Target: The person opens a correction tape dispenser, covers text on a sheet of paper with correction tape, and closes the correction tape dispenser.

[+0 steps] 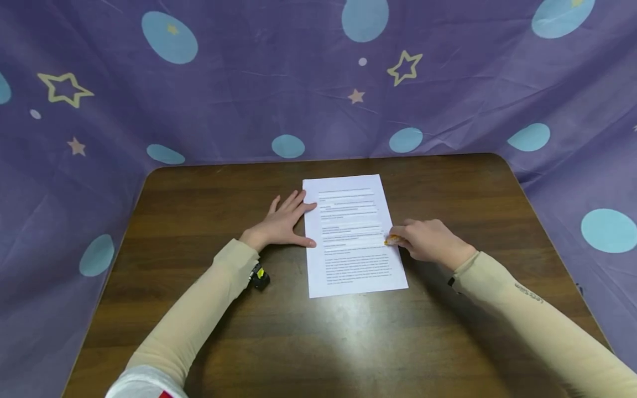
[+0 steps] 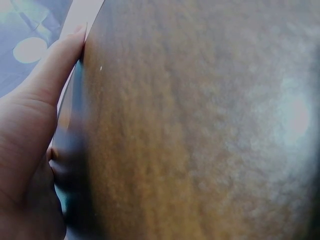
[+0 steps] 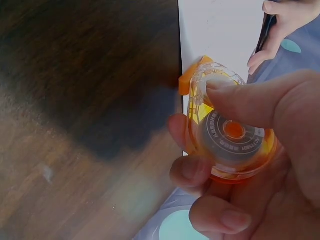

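Note:
A printed sheet of paper lies on the wooden table, with white strips covering many lines in its upper part. My left hand rests at the sheet's left edge, fingers spread, thumb and fingertips on the paper. In the left wrist view the thumb reaches the paper's edge. My right hand is at the sheet's right edge and grips a correction tape dispenser, clear and orange with a round reel inside. Its orange tip is at the paper's edge; whether it touches the page I cannot tell.
The brown wooden table has rounded far corners. A purple curtain with stars and blue dots hangs behind and beside it. A small black device sits at the left wrist.

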A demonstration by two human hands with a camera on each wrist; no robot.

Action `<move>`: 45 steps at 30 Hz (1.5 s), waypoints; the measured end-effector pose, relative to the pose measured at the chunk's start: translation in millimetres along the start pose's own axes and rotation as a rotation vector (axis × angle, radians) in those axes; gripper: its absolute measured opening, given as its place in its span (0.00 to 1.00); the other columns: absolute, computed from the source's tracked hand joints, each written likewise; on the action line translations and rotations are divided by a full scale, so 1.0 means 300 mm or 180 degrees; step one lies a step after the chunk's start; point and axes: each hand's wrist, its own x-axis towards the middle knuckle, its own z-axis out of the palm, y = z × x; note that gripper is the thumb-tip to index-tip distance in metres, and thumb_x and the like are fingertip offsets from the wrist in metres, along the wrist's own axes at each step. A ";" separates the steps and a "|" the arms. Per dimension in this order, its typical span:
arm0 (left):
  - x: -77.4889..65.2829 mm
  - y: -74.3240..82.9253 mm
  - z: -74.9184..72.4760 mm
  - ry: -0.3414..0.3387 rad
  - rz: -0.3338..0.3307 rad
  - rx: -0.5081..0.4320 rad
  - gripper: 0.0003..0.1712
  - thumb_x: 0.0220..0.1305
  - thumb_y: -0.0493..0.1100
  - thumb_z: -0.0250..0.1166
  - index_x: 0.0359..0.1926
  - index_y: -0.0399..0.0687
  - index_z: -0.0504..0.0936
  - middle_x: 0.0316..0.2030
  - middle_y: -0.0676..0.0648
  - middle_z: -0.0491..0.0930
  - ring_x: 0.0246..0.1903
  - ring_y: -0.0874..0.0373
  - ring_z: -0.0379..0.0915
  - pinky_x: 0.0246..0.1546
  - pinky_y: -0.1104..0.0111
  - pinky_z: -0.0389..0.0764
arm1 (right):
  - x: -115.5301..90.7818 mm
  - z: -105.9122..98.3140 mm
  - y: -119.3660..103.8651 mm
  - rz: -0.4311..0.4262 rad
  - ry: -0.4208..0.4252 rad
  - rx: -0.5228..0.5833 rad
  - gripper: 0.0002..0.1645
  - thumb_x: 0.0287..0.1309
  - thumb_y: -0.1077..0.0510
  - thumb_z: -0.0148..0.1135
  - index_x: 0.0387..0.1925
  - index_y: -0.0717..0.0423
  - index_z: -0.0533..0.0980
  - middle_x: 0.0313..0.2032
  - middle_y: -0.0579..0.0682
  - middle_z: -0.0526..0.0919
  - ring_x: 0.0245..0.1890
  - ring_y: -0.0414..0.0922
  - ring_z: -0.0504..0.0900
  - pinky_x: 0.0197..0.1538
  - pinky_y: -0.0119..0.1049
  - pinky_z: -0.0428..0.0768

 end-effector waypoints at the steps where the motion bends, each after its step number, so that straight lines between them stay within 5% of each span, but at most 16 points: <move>1: 0.000 0.001 0.000 0.0003 -0.0002 0.0002 0.64 0.54 0.73 0.73 0.84 0.56 0.54 0.84 0.42 0.33 0.83 0.46 0.24 0.76 0.39 0.28 | -0.001 0.001 0.002 -0.0003 0.0005 0.0002 0.09 0.63 0.61 0.72 0.45 0.51 0.85 0.26 0.48 0.78 0.21 0.43 0.72 0.20 0.38 0.70; 29: 0.001 -0.001 0.012 0.0035 0.0028 -0.0059 0.64 0.56 0.69 0.75 0.84 0.54 0.53 0.84 0.40 0.33 0.82 0.45 0.23 0.75 0.37 0.25 | -0.017 -0.008 0.023 0.0051 -0.0086 0.0145 0.13 0.62 0.64 0.70 0.49 0.52 0.85 0.30 0.47 0.80 0.22 0.41 0.68 0.21 0.36 0.66; 36: -0.001 -0.001 0.008 0.0030 0.0053 -0.0019 0.63 0.59 0.69 0.73 0.84 0.54 0.50 0.83 0.38 0.35 0.82 0.44 0.24 0.75 0.37 0.26 | -0.014 -0.002 0.036 -0.0106 0.0143 0.0140 0.12 0.62 0.64 0.71 0.47 0.54 0.83 0.29 0.48 0.78 0.20 0.40 0.67 0.21 0.37 0.67; 45: -0.002 0.002 0.002 0.0048 0.0016 -0.0175 0.55 0.60 0.68 0.73 0.81 0.57 0.60 0.84 0.42 0.36 0.83 0.46 0.24 0.75 0.37 0.26 | 0.019 -0.004 0.020 -0.0206 0.0147 0.0275 0.13 0.63 0.63 0.70 0.48 0.51 0.83 0.30 0.47 0.79 0.20 0.40 0.68 0.22 0.37 0.68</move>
